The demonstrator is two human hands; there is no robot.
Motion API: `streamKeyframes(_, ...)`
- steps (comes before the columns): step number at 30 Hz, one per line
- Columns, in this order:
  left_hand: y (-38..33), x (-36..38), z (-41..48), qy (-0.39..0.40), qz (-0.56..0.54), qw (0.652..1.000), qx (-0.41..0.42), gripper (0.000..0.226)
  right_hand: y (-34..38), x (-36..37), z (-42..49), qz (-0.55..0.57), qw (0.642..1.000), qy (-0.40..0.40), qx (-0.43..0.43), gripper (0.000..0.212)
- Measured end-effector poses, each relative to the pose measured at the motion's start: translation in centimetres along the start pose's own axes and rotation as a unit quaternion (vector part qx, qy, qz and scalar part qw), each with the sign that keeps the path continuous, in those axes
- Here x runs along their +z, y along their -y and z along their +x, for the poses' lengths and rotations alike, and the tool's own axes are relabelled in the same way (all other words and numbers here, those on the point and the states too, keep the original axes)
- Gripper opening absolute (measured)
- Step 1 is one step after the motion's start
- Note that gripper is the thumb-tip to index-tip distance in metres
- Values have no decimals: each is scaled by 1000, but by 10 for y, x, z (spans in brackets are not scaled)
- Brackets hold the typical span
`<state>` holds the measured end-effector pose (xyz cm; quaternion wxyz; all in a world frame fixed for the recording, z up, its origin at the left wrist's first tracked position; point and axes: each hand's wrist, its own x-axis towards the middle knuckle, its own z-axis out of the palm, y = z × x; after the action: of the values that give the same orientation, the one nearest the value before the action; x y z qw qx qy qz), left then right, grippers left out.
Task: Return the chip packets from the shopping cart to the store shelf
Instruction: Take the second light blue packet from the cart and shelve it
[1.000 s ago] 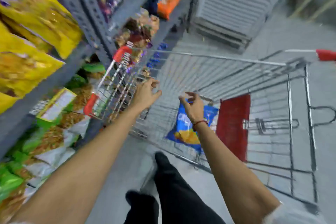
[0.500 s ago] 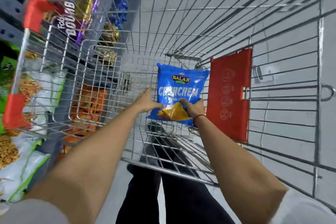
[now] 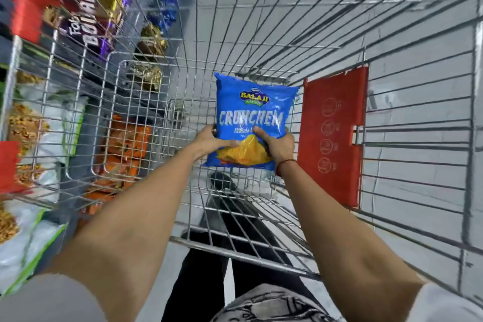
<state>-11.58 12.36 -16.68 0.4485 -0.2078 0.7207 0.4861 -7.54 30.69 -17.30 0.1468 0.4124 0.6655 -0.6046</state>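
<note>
A blue chip packet [image 3: 254, 112] marked Crunchem is held inside the wire shopping cart [image 3: 339, 21], near its bottom. My left hand [image 3: 209, 140] grips the packet's lower left edge. My right hand [image 3: 278, 145] grips its lower right corner, thumb across the front. Both forearms reach down over the cart's near rim. The store shelf [image 3: 86, 65] with snack packets runs along the left, seen through the cart's side wires.
A red plastic flap [image 3: 334, 133] hangs on the cart's right inner wall, close to my right hand. Orange, purple and white-green packets fill the shelf at left. Red corner bumpers [image 3: 24, 12] sit on the cart's left rim. Grey tiled floor shows beneath.
My head has leaned over the cart and both hands have gone down into it. They closed on the blue packet, which now stands more upright and slightly higher.
</note>
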Motion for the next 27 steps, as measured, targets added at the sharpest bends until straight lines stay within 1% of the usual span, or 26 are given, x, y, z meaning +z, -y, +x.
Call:
streamKeyframes(2, -10, -16, -15, -12, -45, 999, 23, 91, 27, 4, -17, 17, 1000, 15, -19, 52)
streamKeyframes(3, -16, -24, -25, -15, -59, 997, 40, 87, 40, 6, -24, 33, 999, 26, -33, 46)
streamKeyframes(4, -25, -32, -39, -22, -71, 996, 55, 86, 54, 9, -32, 51, 997, 41, -50, 42)
streamKeyframes(7, -50, -61, -78, -60, -87, 986, 130, 96, 93, 20, -56, 96, 988, 67, -102, 34)
streamKeyframes(8, -58, -71, -92, -74, -90, 981, 154, 105, 104, 23, -63, 114, 985, 68, -111, 28)
streamKeyframes(10, -72, -90, -122, -92, -82, 974, 192, 135, 124, 27, -83, 132, 982, 71, -118, 14)
streamKeyframes(11, -75, -99, -135, -87, -77, 973, 200, 146, 130, 28, -90, 135, 981, 75, -117, 19)
streamKeyframes(12, -78, -107, -149, -80, -67, 974, 203, 153, 134, 28, -97, 139, 981, 79, -108, 23)
streamKeyframes(13, -79, -113, -160, -76, -55, 974, 208, 155, 135, 27, -101, 146, 980, 85, -102, 21)
streamKeyframes(14, -78, -117, -173, -70, -39, 973, 217, 151, 137, 27, -110, 149, 981, 83, -97, 18)
streamKeyframes(15, -78, -120, -186, -64, -28, 974, 217, 141, 137, 27, -117, 147, 981, 82, -96, 29)
streamKeyframes(16, -77, -123, -196, -62, -19, 976, 209, 121, 137, 27, -122, 142, 981, 86, -102, 44)
streamKeyframes(17, -77, -123, -207, -64, -17, 976, 206, 89, 137, 27, -129, 141, 979, 91, -113, 54)
streamKeyframes(18, -74, -124, -219, -60, -12, 977, 206, 61, 136, 27, -136, 136, 979, 98, -119, 54)
streamKeyframes(19, -70, -127, -226, -60, 1, 977, 205, 52, 137, 28, -146, 133, 978, 102, -122, 47)
streamKeyframes(20, -63, -131, -230, -62, 21, 976, 207, 60, 139, 29, -159, 129, 979, 105, -119, 37)
streamKeyframes(21, -57, -133, -236, -68, 41, 975, 208, 75, 143, 31, -174, 128, 977, 115, -125, 27)
streamKeyframes(22, -51, -136, -243, -80, 62, 972, 211, 82, 146, 33, -185, 130, 973, 125, -141, 18)
streamKeyframes(23, -44, -137, -251, -81, 66, 973, 208, 70, 149, 36, -193, 131, 969, 135, -163, 14)
streamKeyframes(25, -35, -141, -268, -81, 42, 972, 218, 26, 159, 42, -213, 116, 959, 156, -208, 12)
streamKeyframes(26, -34, -143, -277, -90, 24, 969, 228, 21, 164, 45, -222, 108, 955, 161, -225, 12)
streamKeyframes(27, -33, -144, -288, -99, 3, 966, 237, 28, 170, 48, -231, 105, 950, 167, -242, 11)
